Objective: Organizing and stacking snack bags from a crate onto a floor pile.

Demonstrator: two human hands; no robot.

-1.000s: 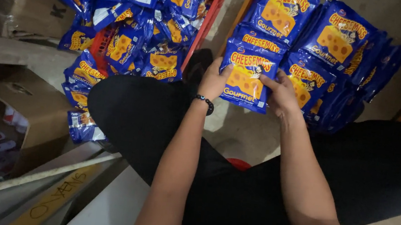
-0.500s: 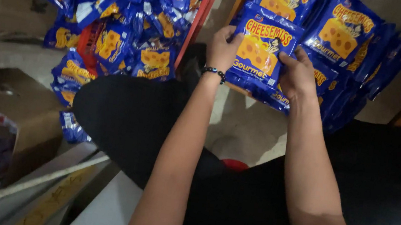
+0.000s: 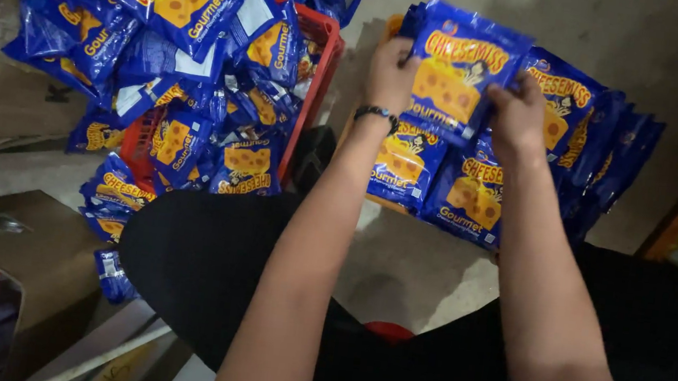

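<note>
Grip: both hands hold one blue snack packet (image 3: 457, 75) by its sides; the left hand (image 3: 390, 72) pinches its left edge, the right hand (image 3: 518, 117) its right edge, fingers curled onto the front.
Held packet: flat and face-up, printed with a yellow cheese wedge, at the top of the stack on the floor.
Wrist: a dark beaded bracelet (image 3: 377, 114) sits on the left wrist.
Stack beneath: a fanned row of like packets (image 3: 474, 199) lies overlapped on the concrete floor (image 3: 424, 268), spreading right toward an orange edge at the floor's right side.
Left side: a red plastic crate (image 3: 319, 77) stands well apart from the stack, heaped over its rim with loose blue packets (image 3: 180, 87); several have spilled onto the floor by its lower left corner.
Near edge: the person's dark-clad lap fills the lower frame; a brown cardboard box (image 3: 32, 266) sits at the lower left.
Risk: the packets look slick and puffed, so an off-centre placement could likely make the fanned row slide apart.
Risk: a hard squeeze at the sides might crush the contents or pop a seam.
Risk: the heaped crate may shed more packets if bumped by a knee.
</note>
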